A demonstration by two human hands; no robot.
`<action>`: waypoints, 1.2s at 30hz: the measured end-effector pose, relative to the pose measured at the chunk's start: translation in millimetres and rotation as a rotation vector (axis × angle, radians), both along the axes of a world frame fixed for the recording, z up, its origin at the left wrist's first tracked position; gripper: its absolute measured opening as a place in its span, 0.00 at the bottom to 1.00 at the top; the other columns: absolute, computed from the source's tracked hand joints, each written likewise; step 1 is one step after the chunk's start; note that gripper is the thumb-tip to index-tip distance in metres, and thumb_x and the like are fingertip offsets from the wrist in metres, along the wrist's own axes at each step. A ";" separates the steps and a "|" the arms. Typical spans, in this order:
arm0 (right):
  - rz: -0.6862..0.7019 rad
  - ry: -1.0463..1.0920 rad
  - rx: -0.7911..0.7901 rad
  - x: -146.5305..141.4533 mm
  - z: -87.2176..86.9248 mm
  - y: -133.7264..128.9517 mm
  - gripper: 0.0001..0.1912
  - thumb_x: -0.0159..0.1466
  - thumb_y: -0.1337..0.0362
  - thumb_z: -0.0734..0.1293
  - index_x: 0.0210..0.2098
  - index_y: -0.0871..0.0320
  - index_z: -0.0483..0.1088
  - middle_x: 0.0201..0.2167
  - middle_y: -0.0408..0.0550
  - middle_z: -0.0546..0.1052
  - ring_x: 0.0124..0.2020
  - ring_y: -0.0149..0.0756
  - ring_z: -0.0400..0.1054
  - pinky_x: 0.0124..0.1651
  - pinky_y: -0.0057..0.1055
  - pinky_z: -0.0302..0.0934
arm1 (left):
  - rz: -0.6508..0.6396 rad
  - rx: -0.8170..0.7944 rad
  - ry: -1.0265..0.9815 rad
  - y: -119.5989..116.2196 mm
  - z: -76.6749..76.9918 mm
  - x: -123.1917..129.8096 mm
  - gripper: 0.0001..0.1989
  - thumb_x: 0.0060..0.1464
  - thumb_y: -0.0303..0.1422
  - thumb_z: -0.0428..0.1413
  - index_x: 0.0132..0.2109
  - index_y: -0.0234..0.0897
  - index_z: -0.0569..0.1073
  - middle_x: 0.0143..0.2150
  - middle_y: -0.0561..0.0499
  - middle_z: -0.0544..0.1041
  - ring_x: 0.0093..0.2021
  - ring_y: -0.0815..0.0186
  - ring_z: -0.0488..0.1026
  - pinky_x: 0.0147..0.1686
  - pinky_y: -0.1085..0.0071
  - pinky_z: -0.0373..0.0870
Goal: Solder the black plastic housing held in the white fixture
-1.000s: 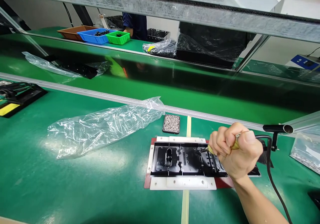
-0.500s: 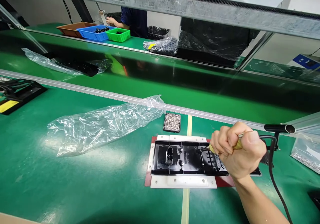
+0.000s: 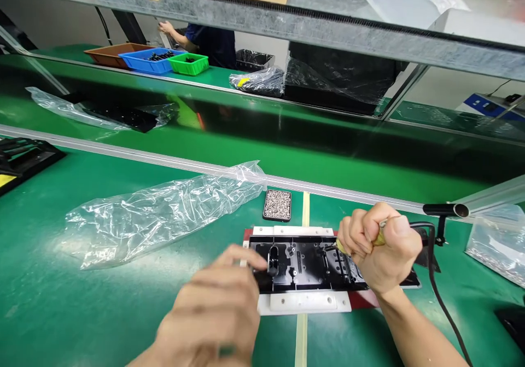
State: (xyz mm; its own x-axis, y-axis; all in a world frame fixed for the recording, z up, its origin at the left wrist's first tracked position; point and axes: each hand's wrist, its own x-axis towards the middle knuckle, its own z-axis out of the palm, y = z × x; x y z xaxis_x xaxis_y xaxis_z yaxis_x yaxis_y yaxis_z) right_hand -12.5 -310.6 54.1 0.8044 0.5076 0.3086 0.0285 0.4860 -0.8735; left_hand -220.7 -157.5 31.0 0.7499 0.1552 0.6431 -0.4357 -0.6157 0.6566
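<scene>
- Although the black rectangular plastic panel (image 3: 302,278) sits in its white-and-red fixture (image 3: 305,301), near right, work looks unfinished.
- Right hand (image 3: 383,249) clenches a yellow-handled tool (image 3: 340,246) over it.
- Left hand (image 3: 217,301), blurred, by its left end: grip unclear.

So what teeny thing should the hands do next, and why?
Maybe the left hand should gently steady the black panel at its left end. Its finger is near the dark loop there, though blur hides whether they touch. The right hand grips a yellow-handled tool pointing toward the panel, so holding it steady could help.
</scene>
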 end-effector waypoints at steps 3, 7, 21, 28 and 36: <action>-0.011 -0.024 0.009 -1.3 -1.3 0.6 0.28 0.70 0.48 0.70 0.20 0.56 0.60 0.13 0.36 0.52 0.15 0.26 0.44 0.16 0.23 0.45 | 0.033 0.027 -0.034 19.4 -23.4 31.8 0.03 0.69 0.28 0.60 0.44 0.39 0.79 0.39 0.50 0.82 0.39 0.62 0.76 0.43 0.58 0.73; -0.018 -0.029 0.002 -2.1 -1.5 0.2 0.28 0.70 0.48 0.69 0.21 0.55 0.59 0.14 0.36 0.53 0.15 0.25 0.44 0.16 0.23 0.45 | -0.007 0.111 0.054 34.3 -57.5 41.9 0.13 0.66 0.23 0.63 0.55 0.39 0.80 0.53 0.45 0.81 0.46 0.61 0.74 0.44 0.61 0.72; -0.017 -0.010 -0.002 -2.3 -0.4 -0.1 0.29 0.69 0.47 0.70 0.20 0.56 0.59 0.13 0.36 0.53 0.14 0.25 0.44 0.16 0.23 0.46 | -0.059 0.099 0.058 27.9 -81.6 37.0 0.11 0.68 0.24 0.61 0.55 0.38 0.80 0.54 0.44 0.82 0.50 0.60 0.81 0.56 0.57 0.75; -0.036 0.007 0.002 -2.9 -0.6 0.0 0.29 0.68 0.47 0.70 0.20 0.56 0.60 0.13 0.36 0.52 0.14 0.26 0.44 0.16 0.24 0.45 | -0.055 0.088 0.025 26.4 -81.5 37.8 0.11 0.67 0.23 0.62 0.55 0.37 0.80 0.53 0.43 0.83 0.50 0.58 0.81 0.54 0.57 0.77; -0.006 -0.009 0.004 -1.3 0.6 0.1 0.29 0.69 0.47 0.70 0.20 0.56 0.58 0.13 0.36 0.51 0.15 0.25 0.44 0.16 0.23 0.45 | -0.041 0.087 0.013 24.7 -83.3 38.4 0.11 0.67 0.23 0.62 0.54 0.37 0.80 0.51 0.44 0.84 0.51 0.58 0.82 0.52 0.59 0.78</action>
State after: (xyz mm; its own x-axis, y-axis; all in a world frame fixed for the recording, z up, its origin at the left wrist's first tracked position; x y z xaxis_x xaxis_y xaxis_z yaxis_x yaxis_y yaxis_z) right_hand -13.8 -310.5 54.7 0.8045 0.5017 0.3179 0.0392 0.4892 -0.8713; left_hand -182.4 -132.8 -52.3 0.7626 0.0680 0.6433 -0.4537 -0.6527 0.6068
